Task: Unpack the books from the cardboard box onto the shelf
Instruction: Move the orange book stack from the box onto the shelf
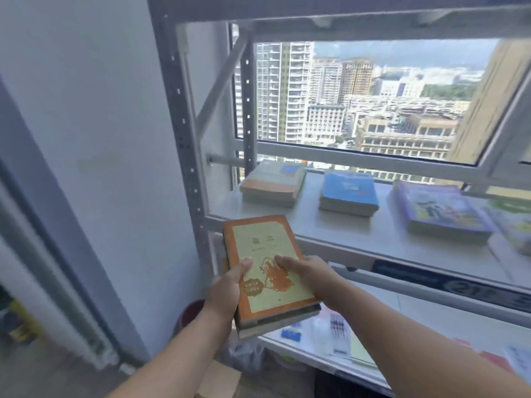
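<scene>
Both the left hand [227, 294] and right hand [310, 278] are clamped on a small stack of books [268, 275], orange-covered volume on top, held just before the shelf [344, 225], so next calls for sliding it onto bare board at the front-left.

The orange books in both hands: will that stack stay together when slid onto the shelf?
The orange books look stiff and flat, so probably stable. The top one may slide: only thumbs of the left hand and right hand pin it.
</scene>
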